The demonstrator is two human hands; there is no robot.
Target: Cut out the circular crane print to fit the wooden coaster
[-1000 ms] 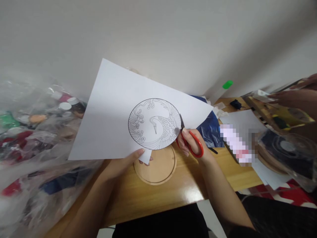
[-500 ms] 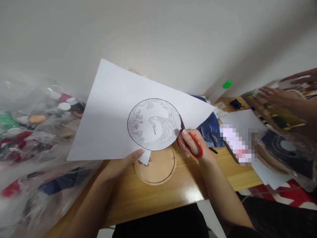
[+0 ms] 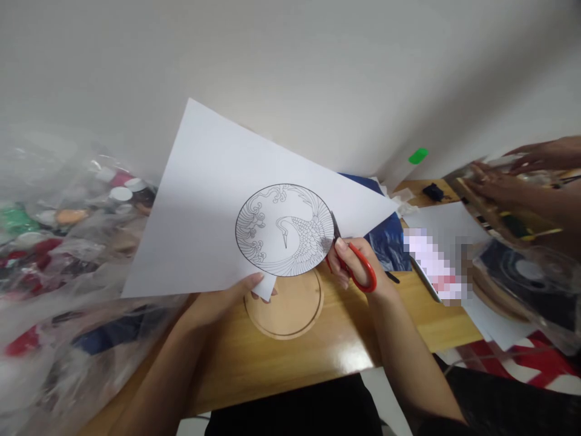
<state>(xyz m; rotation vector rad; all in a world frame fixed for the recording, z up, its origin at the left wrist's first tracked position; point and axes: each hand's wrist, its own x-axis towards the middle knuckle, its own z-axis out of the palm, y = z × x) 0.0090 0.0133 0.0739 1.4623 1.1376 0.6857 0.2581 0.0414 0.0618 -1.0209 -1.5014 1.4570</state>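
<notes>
A white sheet of paper (image 3: 213,200) with a round line drawing of a crane (image 3: 285,230) is held up over a wooden table (image 3: 290,351). My left hand (image 3: 227,297) pinches the sheet's lower edge, thumb on top. My right hand (image 3: 351,266) is closed in the red handles of a pair of scissors (image 3: 358,266). The scissor blades sit at the right rim of the drawn circle.
A round wooden disc (image 3: 285,306) lies on the table under the paper. Clear plastic bags of craft supplies (image 3: 63,242) fill the left. Dark blue paper (image 3: 388,239), white sheets and a bagged hoop (image 3: 521,278) lie right. Another person's hands (image 3: 512,175) work at far right.
The paper has tipped slightly, its top corner rising and the circle shifting a little down and right. The scissors follow the rim. The other person's hands have moved at the right.
</notes>
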